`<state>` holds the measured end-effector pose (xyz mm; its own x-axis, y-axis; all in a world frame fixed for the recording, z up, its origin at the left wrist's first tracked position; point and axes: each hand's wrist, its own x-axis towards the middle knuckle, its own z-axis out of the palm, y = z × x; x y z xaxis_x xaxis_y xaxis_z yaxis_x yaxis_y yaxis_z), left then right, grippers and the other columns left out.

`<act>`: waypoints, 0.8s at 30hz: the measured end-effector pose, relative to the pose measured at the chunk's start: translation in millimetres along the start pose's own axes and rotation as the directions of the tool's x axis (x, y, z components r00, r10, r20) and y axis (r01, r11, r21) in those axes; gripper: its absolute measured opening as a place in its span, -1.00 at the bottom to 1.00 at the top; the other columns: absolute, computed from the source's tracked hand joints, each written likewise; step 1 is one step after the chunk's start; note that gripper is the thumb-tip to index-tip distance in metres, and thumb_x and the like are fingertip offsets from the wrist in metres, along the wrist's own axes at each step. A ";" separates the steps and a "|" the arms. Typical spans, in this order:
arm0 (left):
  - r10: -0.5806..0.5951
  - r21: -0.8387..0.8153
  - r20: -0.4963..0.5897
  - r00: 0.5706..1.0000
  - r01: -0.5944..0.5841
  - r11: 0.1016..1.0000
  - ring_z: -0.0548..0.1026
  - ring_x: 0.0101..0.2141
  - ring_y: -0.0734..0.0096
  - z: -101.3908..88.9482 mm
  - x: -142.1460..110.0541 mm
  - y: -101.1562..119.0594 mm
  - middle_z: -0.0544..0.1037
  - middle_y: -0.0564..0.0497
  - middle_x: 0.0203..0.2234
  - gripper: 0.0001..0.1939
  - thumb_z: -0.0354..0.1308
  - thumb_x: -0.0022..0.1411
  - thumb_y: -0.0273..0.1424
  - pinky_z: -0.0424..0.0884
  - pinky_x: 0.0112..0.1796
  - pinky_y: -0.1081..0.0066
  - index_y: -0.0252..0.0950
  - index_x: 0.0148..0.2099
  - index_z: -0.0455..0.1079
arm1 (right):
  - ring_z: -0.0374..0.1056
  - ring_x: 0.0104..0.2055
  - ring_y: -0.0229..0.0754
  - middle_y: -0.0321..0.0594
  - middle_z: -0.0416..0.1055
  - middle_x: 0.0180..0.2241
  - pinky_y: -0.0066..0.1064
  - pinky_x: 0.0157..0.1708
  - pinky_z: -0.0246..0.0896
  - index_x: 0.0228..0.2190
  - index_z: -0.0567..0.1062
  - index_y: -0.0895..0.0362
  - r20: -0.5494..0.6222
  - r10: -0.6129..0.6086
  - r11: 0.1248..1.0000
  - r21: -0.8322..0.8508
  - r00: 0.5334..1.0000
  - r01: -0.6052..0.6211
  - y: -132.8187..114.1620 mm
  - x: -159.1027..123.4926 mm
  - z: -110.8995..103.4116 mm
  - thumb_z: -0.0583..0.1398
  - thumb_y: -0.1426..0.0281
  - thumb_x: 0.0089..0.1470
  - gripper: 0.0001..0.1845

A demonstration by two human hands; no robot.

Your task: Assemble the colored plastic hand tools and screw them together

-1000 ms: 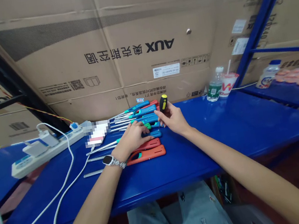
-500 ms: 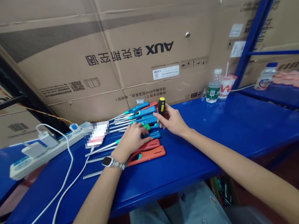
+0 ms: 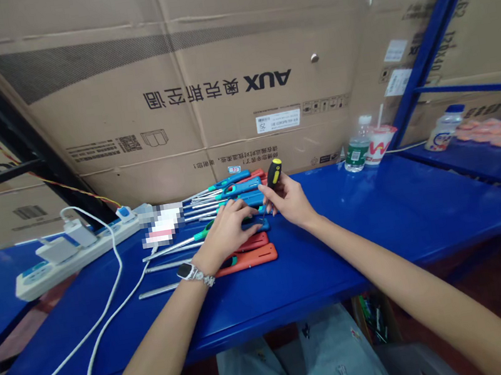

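Observation:
My right hand [image 3: 293, 202] grips a screwdriver [image 3: 273, 173] with a black and yellow handle. Its handle points up, and its shaft runs down to the butt end of a blue stick lighter [image 3: 263, 225]. My left hand [image 3: 229, 227] is curled over that lighter's handle, thumb and fingers around it. Nearer to me lie a red stick lighter [image 3: 259, 240] and an orange one [image 3: 264, 254], metal barrels pointing left. Beyond my hands several more lighters [image 3: 250, 185] lie in a row, mostly blue. My left hand covers parts of the nearest ones.
A power strip [image 3: 98, 246] with white plugs and cables [image 3: 115, 278] stands at left, beside a blurred-out phone [image 3: 163, 223]. At the back right are a water bottle [image 3: 357, 148] and a paper cup [image 3: 381, 146]. A cardboard wall [image 3: 209, 48] closes the blue table's [image 3: 379, 218] back.
My left hand has shifted slightly right and toward me, onto the blue lighter. The screwdriver has tilted a little, its handle top moving right and up.

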<state>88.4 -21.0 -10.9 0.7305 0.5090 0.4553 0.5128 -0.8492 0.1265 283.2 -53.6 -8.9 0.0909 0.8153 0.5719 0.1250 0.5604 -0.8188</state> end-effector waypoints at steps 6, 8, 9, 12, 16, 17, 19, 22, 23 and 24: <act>-0.038 -0.021 0.002 0.999 0.038 0.999 0.44 -0.17 0.09 4.1 5.8 8.9 0.60 -0.06 -0.27 -0.87 0.34 0.29 -0.31 0.32 -0.14 0.16 -0.26 -0.20 0.58 | 0.39 -0.63 -0.26 -0.38 0.45 -0.54 -0.46 -0.71 0.29 -0.31 0.35 0.05 -0.041 0.005 0.997 0.075 0.999 -0.002 -5.8 0.0 3.9 0.32 -0.01 0.10 -0.57; -0.057 -0.066 -0.015 0.998 0.056 0.996 0.45 -0.20 0.12 4.5 6.1 8.7 0.61 -0.05 -0.30 -0.93 0.32 0.30 -0.37 0.33 -0.14 0.17 -0.26 -0.24 0.59 | 0.39 -0.63 -0.26 -0.38 0.45 -0.54 -0.46 -0.71 0.29 -0.31 0.34 0.05 -0.043 0.003 0.996 0.089 0.999 0.001 -7.1 0.1 4.5 0.33 0.00 0.10 -0.57; -0.066 -0.095 -0.023 0.998 0.063 0.993 0.45 -0.22 0.14 4.8 6.1 8.5 0.62 -0.05 -0.31 -0.93 0.31 0.30 -0.40 0.33 -0.15 0.18 -0.25 -0.26 0.59 | 0.39 -0.63 -0.26 -0.38 0.45 -0.54 -0.47 -0.71 0.29 -0.31 0.34 0.05 -0.043 0.001 0.996 0.092 0.999 0.003 -7.6 0.1 4.7 0.32 0.00 0.10 -0.57; -0.108 -0.196 -0.034 0.994 0.099 0.976 0.45 -0.26 0.19 6.9 5.8 8.7 0.64 -0.02 -0.34 -0.91 0.30 0.30 -0.40 0.34 -0.17 0.22 -0.23 -0.29 0.61 | 0.40 -0.62 -0.25 -0.37 0.45 -0.54 -0.46 -0.71 0.30 -0.30 0.34 0.04 -0.040 0.001 0.996 0.084 0.999 0.002 -8.3 -0.4 5.4 0.31 -0.01 0.11 -0.57; -0.218 -0.349 -0.041 0.975 0.190 0.917 0.49 -0.29 0.24 10.8 6.2 11.4 0.64 0.01 -0.40 -0.91 0.31 0.27 -0.41 0.37 -0.21 0.29 -0.23 -0.31 0.63 | 0.40 -0.61 -0.25 -0.37 0.45 -0.53 -0.46 -0.70 0.29 -0.30 0.34 0.04 -0.034 0.004 0.997 0.075 0.999 -0.001 -9.3 -1.6 6.1 0.32 -0.01 0.10 -0.57; -0.242 -0.380 -0.042 0.969 0.208 0.901 0.50 -0.30 0.25 11.5 6.5 12.2 0.64 0.01 -0.41 -0.90 0.31 0.27 -0.42 0.37 -0.21 0.30 -0.24 -0.32 0.63 | 0.40 -0.61 -0.25 -0.37 0.45 -0.53 -0.46 -0.70 0.29 -0.30 0.34 0.04 -0.035 0.001 0.997 0.072 0.999 0.002 -9.7 -1.7 6.0 0.32 -0.01 0.10 -0.57; -0.273 -0.411 -0.046 0.961 0.230 0.882 0.52 -0.31 0.27 12.0 6.9 13.3 0.65 0.01 -0.40 -0.90 0.31 0.26 -0.42 0.38 -0.21 0.31 -0.24 -0.32 0.63 | 0.41 -0.60 -0.25 -0.37 0.45 -0.53 -0.45 -0.69 0.30 -0.30 0.33 0.04 -0.048 -0.010 0.998 0.069 0.999 0.013 -10.2 -1.6 5.5 0.31 -0.02 0.11 -0.56; -0.280 -0.414 -0.057 0.958 0.233 0.880 0.52 -0.29 0.25 11.6 6.8 14.2 0.66 0.00 -0.38 -0.89 0.30 0.26 -0.41 0.39 -0.19 0.28 -0.24 -0.34 0.61 | 0.41 -0.61 -0.24 -0.37 0.45 -0.53 -0.44 -0.69 0.31 -0.30 0.33 0.05 -0.075 -0.027 0.996 0.080 0.997 0.033 -10.0 -0.9 4.1 0.32 -0.02 0.10 -0.56; -0.276 -0.415 -0.057 0.959 0.229 0.880 0.52 -0.28 0.25 11.5 6.5 14.4 0.66 0.00 -0.38 -0.89 0.30 0.26 -0.41 0.39 -0.18 0.28 -0.24 -0.34 0.61 | 0.41 -0.61 -0.25 -0.37 0.45 -0.53 -0.44 -0.69 0.32 -0.31 0.33 0.04 -0.081 -0.028 0.996 0.083 0.996 0.035 -9.6 -0.8 3.7 0.32 -0.02 0.10 -0.55; -0.270 -0.417 -0.055 0.961 0.224 0.881 0.52 -0.28 0.24 11.4 6.1 14.5 0.66 0.00 -0.38 -0.88 0.29 0.27 -0.40 0.40 -0.18 0.27 -0.24 -0.34 0.61 | 0.41 -0.61 -0.25 -0.36 0.45 -0.53 -0.44 -0.69 0.32 -0.31 0.33 0.04 -0.083 -0.026 0.996 0.081 0.996 0.032 -9.2 -0.7 3.6 0.32 -0.03 0.09 -0.55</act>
<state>105.4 -28.6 -16.4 0.5388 0.7110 0.4519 0.4274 -0.6930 0.5807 278.5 -58.9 -2.0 0.1695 0.7857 0.5949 0.0478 0.5964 -0.8013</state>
